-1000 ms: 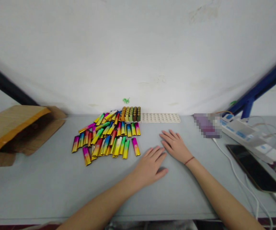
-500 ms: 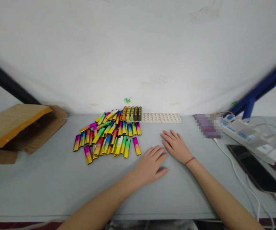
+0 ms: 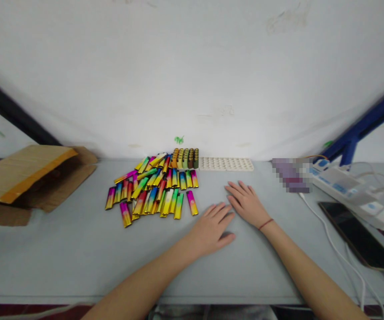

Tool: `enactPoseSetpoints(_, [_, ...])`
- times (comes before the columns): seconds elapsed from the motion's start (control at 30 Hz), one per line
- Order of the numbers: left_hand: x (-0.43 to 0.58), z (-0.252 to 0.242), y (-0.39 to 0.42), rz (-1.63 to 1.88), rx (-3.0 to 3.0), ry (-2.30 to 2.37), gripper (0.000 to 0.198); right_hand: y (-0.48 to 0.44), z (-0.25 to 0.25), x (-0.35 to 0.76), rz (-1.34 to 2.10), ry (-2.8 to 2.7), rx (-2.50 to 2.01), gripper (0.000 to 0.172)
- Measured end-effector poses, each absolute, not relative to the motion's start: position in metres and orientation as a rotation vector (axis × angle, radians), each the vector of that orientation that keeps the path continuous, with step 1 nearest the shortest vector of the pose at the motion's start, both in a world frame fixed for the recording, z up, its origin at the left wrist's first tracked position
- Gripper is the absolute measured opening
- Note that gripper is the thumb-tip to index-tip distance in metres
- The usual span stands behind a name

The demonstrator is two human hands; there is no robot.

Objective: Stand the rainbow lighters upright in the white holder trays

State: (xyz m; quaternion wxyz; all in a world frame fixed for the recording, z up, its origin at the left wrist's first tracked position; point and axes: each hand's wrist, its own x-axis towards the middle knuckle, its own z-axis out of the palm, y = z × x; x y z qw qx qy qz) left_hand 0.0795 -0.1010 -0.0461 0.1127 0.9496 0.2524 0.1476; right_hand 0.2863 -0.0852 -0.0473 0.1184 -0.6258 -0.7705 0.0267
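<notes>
My left hand (image 3: 211, 230) lies flat on the grey table (image 3: 78, 262), fingers apart, holding nothing. Just beyond it and to the right, my right hand (image 3: 248, 203) also rests palm down with its fingers spread. A heap of shiny multicoloured lighters (image 3: 152, 195) lies left of both hands; one lighter (image 3: 192, 203) sits a little apart, nearest my left hand. Behind the heap, several lighters stand upright in rows (image 3: 185, 158), at the left end of a white tray with holes (image 3: 227, 164). The tray's visible holes have nothing in them.
An open cardboard box (image 3: 28, 173) lies on its side at the left. On the right are a white power strip (image 3: 348, 189) with cables, a dark phone (image 3: 360, 235) and a purple, partly pixelated object (image 3: 288, 175). A wall (image 3: 192, 80) rises behind the table.
The view has shifted slightly, so everything appears a little further right. Both hands keep their places on the table.
</notes>
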Motion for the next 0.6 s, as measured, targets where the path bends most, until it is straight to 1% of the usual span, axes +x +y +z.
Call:
enactPoseSetpoints(0.1, [0.078,-0.045,-0.1,0.462,2.789,0.726,0.051,-0.085,-0.048,0.286,0.072,-2.227,-1.803,0.044])
enactPoseSetpoints(0.27, [0.073,-0.038,-0.095,0.525,2.798,0.58,0.029,-0.077,-0.053,0.293,0.037,-2.104,-1.713,0.038])
enactPoseSetpoints(0.37, [0.072,-0.032,-0.093,0.53,2.773,0.54,0.028,-0.067,-0.057,0.303,-0.015,-2.041,-1.657,0.037])
enactPoseSetpoints(0.43, [0.072,-0.03,-0.094,0.518,2.773,0.525,0.028,-0.058,-0.058,0.31,-0.082,-2.013,-1.677,0.041])
enactPoseSetpoints(0.6, [0.074,-0.028,-0.094,0.507,2.824,0.494,0.027,-0.033,-0.056,0.315,-0.154,-2.078,-1.804,0.06])
